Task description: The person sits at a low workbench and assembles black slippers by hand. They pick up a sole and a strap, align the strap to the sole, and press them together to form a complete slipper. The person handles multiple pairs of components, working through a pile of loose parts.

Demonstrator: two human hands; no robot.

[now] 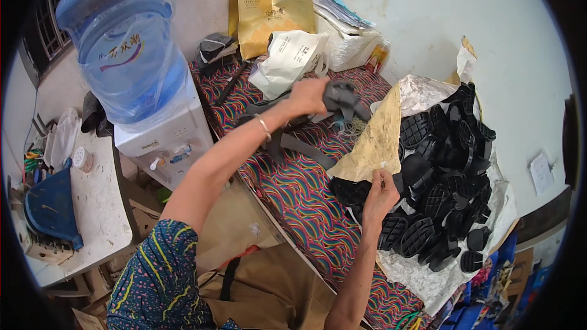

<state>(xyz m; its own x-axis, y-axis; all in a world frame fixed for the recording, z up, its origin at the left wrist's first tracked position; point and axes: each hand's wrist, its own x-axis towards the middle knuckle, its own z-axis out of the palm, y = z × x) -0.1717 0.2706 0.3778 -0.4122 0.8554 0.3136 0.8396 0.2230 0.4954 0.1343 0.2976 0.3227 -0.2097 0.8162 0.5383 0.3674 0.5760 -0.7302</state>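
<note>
My left hand reaches across the patterned cloth and is closed on a bundle of dark grey strips. More of these strips trail over the cloth towards me, with some thin loose string beside them. With its fingertips, my right hand pinches the lower edge of a stained yellow-brown paper sheet, which looks like part of an opened sack. Right of that hand lies a large pile of black ridged shoe soles, some partly under the paper's edge.
A table with wavy multicoloured cloth runs below my hands. Behind stand a gold bag, a white bag and a white foam box. At left, a water dispenser carries a blue bottle. Crumpled silvery sheeting lies under the soles.
</note>
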